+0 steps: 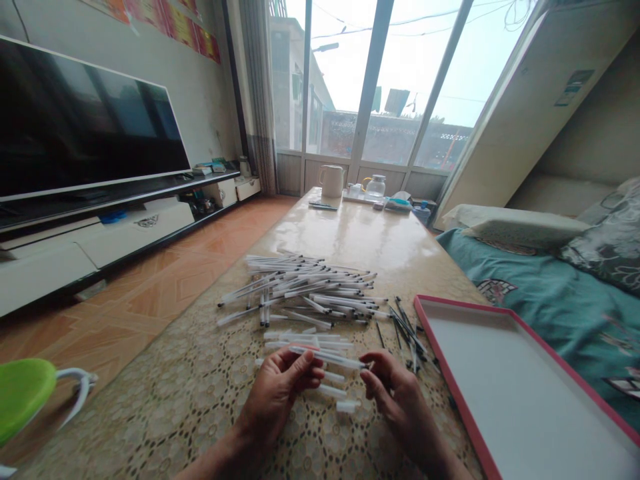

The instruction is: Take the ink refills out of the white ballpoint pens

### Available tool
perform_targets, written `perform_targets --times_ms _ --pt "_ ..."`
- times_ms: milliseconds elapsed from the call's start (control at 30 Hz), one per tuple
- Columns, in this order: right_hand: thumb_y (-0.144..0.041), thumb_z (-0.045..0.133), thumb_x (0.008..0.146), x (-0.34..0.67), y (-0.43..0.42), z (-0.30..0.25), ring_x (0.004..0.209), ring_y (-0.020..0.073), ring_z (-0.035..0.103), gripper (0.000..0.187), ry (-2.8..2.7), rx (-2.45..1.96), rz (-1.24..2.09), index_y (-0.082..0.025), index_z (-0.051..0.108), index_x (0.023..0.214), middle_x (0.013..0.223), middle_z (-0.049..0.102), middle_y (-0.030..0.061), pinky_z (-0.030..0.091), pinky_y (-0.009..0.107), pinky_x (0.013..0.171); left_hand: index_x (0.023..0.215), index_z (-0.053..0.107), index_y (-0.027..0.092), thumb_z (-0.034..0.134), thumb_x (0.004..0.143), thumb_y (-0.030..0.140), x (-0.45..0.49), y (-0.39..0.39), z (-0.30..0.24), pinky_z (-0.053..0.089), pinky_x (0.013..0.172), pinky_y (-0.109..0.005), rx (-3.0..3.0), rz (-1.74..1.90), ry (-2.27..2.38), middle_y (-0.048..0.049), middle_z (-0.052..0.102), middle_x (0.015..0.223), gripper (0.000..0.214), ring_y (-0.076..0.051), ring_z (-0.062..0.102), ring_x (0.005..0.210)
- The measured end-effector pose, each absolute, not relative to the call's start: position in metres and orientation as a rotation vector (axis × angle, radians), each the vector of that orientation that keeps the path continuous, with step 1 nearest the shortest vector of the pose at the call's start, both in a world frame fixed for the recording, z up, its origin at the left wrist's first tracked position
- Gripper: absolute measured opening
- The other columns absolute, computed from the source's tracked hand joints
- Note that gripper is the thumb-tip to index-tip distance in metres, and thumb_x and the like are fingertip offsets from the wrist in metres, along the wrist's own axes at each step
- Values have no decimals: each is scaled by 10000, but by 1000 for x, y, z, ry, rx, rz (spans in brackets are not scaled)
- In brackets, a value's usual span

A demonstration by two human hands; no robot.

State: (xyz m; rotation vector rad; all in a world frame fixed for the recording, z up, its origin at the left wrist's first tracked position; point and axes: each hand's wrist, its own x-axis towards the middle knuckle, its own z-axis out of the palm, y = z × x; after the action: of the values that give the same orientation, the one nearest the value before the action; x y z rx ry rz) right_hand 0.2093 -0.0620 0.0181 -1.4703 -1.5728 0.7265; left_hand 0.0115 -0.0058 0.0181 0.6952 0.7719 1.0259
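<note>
My left hand [280, 383] is closed around the back part of a white pen [340, 360] held level above the table. At its dark tip, the fingers of my right hand [395, 387] pinch the other end. Below and just beyond the hands lie loose white plastic tubes [331, 391], with a short white cap [345, 406] nearest me. Farther off is a heap of white pens with dark ends [310, 287]. Thin black refills [407, 327] are scattered to the right of the heap, beyond my right hand.
A shallow white tray with a pink rim [463, 407] lies along the table's right side. At the far end stand a beige pitcher [331, 181] and a glass jug [376, 187]. A green stool [25, 397] is at the left, and a teal-covered sofa [545, 287] at the right.
</note>
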Motion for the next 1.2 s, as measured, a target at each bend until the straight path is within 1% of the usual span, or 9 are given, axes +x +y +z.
perform_targets --times_ms 133,300,467,600,633,800,967,1133,1200 --pt "-424 322 936 210 -61 16 483 119 486 399 -1609 -1490 671 -183 524 690 531 523 -13 345 209 492 769 708 112 778 645 269 11 -6 17 513 539 -184 700 1024 769 -44 700 660 212 -103 631 549" --pt "-429 405 907 210 -61 17 498 126 504 283 -1606 -1474 724 -174 529 908 561 523 -33 360 202 496 771 710 115 771 655 264 11 -6 17 513 539 -181 706 1028 768 -41 701 662 199 -100 631 548" --pt "-420 312 938 211 -60 15 486 121 504 412 -1651 -1515 637 -189 501 654 523 528 -17 341 210 516 772 710 116 769 658 270 11 -6 17 513 539 -180 710 1019 774 -39 702 652 201 -102 635 550" --pt "-434 381 913 211 -60 15 482 122 500 304 -1626 -1491 692 -174 535 876 540 519 -37 354 201 495 766 708 118 776 649 268 11 -6 17 510 537 -176 704 1031 772 -38 704 656 202 -99 633 550" --pt "-437 386 911 210 -60 15 481 121 499 306 -1625 -1488 700 -173 538 886 539 518 -38 355 200 492 769 709 118 774 652 266 12 -6 17 509 537 -175 708 1030 769 -38 705 656 200 -99 633 549" --pt "-432 306 938 210 -60 13 459 115 489 417 -1648 -1493 628 -186 532 687 495 530 -23 341 206 496 782 709 119 762 668 267 12 -5 18 504 531 -171 724 1023 769 -38 703 647 195 -96 631 542" --pt "-453 375 912 210 -60 13 455 118 494 339 -1637 -1486 687 -170 553 852 512 537 -31 348 203 475 774 706 123 761 670 261 12 -4 19 505 547 -170 725 1021 769 -29 698 651 182 -90 629 551" --pt "-449 291 939 212 -59 12 437 113 488 432 -1639 -1510 666 -179 541 713 467 519 -27 351 204 484 770 705 119 782 637 276 12 -5 20 504 531 -181 709 1022 785 -34 697 647 220 -102 628 545" --pt "-460 316 930 212 -59 12 435 113 486 401 -1634 -1501 662 -178 541 755 473 525 -31 355 205 482 768 705 118 775 645 275 13 -6 20 505 536 -182 712 1022 784 -35 697 645 211 -103 628 548"
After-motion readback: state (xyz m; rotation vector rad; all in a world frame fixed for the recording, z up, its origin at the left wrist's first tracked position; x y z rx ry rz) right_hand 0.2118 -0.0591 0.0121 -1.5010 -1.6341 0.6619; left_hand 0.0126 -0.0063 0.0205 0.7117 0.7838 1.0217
